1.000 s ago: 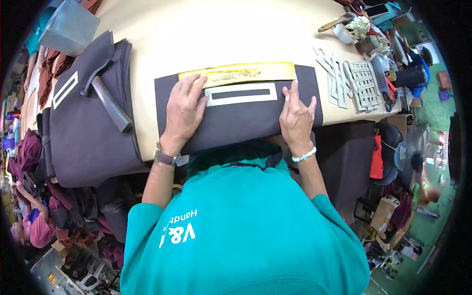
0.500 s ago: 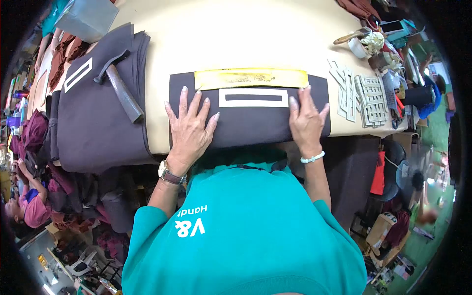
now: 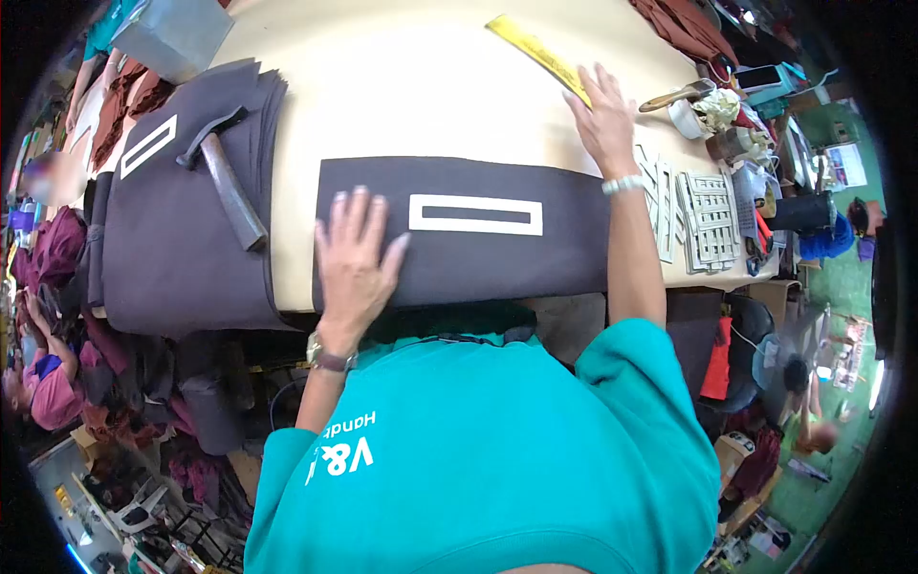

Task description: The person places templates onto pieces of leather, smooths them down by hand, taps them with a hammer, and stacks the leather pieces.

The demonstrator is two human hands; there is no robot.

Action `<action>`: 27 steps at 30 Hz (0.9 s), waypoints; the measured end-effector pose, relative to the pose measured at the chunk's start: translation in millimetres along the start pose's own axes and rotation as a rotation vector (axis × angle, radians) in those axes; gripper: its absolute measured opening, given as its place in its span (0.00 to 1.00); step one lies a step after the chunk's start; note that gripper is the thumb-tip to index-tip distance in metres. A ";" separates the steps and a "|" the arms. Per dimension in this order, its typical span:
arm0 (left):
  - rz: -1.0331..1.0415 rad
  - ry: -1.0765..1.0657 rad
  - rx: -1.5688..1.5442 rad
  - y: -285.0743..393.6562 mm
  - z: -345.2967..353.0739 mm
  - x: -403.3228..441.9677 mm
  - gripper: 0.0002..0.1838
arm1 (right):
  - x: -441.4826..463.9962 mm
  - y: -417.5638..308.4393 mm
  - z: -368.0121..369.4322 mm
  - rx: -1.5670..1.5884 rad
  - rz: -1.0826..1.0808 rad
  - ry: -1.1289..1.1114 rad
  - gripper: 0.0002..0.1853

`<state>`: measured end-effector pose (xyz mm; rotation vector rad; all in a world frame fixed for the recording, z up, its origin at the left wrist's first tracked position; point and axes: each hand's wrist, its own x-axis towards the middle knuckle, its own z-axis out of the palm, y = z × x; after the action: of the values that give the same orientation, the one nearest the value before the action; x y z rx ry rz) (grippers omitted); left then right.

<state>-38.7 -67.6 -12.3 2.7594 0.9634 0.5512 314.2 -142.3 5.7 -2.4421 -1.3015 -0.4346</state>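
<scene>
A dark fabric panel lies flat along the front of the table, with a white rectangular frame near its middle. My left hand rests on the panel's left part, fingers stretched and holding nothing. Beyond the panel, my right hand reaches over the table with its fingers extended. They touch the lower right end of a yellow ruler-like strip, which lies slanted on the tabletop. Whether the thumb presses on the strip is hard to make out.
On the left, a hammer lies on a stack of dark fabric bearing another white frame. Cut-out frame pieces sit at right, near a brush and a white bowl. A grey box stands at back left.
The yellow strip has moved from the panel's far edge to the back of the table, along with my right hand. My left hand stays on the panel, slightly lower.
</scene>
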 end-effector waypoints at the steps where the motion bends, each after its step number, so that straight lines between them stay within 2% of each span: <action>1: -0.060 0.031 0.023 -5.1 -3.9 -2.0 0.27 | -18.3 7.1 -12.3 0.004 0.020 0.039 0.25; 2: -0.121 0.072 0.038 -13.6 -6.3 -4.4 0.29 | -43.1 9.2 -26.6 0.010 0.040 0.075 0.26; 4: -0.222 0.098 0.089 -28.3 -13.3 -10.8 0.31 | -98.6 -8.2 -57.2 -0.241 0.213 0.014 0.26; 9: -0.210 0.057 0.270 -36.5 0.5 -17.2 0.29 | -203.5 -20.5 -63.0 -0.364 0.481 -0.008 0.23; 10: -0.196 0.043 0.334 -35.4 4.2 -16.4 0.28 | -207.3 -22.3 -62.8 -0.273 0.463 0.035 0.20; 12: -0.202 0.111 0.180 -36.0 7.1 -13.3 0.25 | -213.1 -25.0 -62.9 -0.093 0.425 0.128 0.16; 13: -0.204 0.144 0.105 -35.5 6.3 -10.9 0.23 | -206.6 -30.4 -65.2 -0.020 0.395 0.173 0.09; 14: -0.170 0.222 0.079 -32.0 4.5 -7.4 0.17 | -203.2 -32.8 -66.8 0.034 0.433 0.135 0.08; 16: -0.165 0.232 -0.084 -35.8 7.3 -5.7 0.12 | -195.5 -30.4 -65.4 0.193 0.505 0.123 0.07; 18: -0.104 0.334 -0.123 -36.3 10.2 -0.8 0.06 | -190.6 -22.2 -63.5 0.403 0.583 0.149 0.07; 19: -0.231 0.308 -0.296 -31.1 7.9 -2.0 0.07 | -187.5 -22.0 -64.3 0.528 0.508 0.207 0.07; 21: -0.481 0.262 -0.644 -17.4 -0.3 -2.8 0.07 | -182.7 -20.9 -82.8 0.674 0.678 -0.028 0.08; 22: -0.419 0.363 -0.813 -18.0 1.2 -3.3 0.07 | -182.1 -13.4 -80.4 0.881 0.599 -0.087 0.07; 23: -0.424 0.411 -0.844 -20.0 -3.5 -2.6 0.09 | -177.7 -9.0 -85.7 0.947 0.653 -0.193 0.09; 25: -0.270 0.578 -0.798 -24.8 -34.8 4.5 0.10 | -154.9 -34.5 -93.3 1.393 0.578 -0.044 0.14; 26: -0.388 0.530 -1.001 -28.1 -64.1 3.9 0.12 | -137.9 -46.3 -102.2 1.439 0.476 -0.063 0.17; 27: -0.293 0.675 -0.875 -39.6 -88.2 9.3 0.12 | -120.0 -58.5 -111.5 1.483 0.374 -0.077 0.20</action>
<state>-89.2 -27.9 60.5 1.6362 0.8949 1.4654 189.0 -248.0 64.2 -1.3067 -0.6507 0.5675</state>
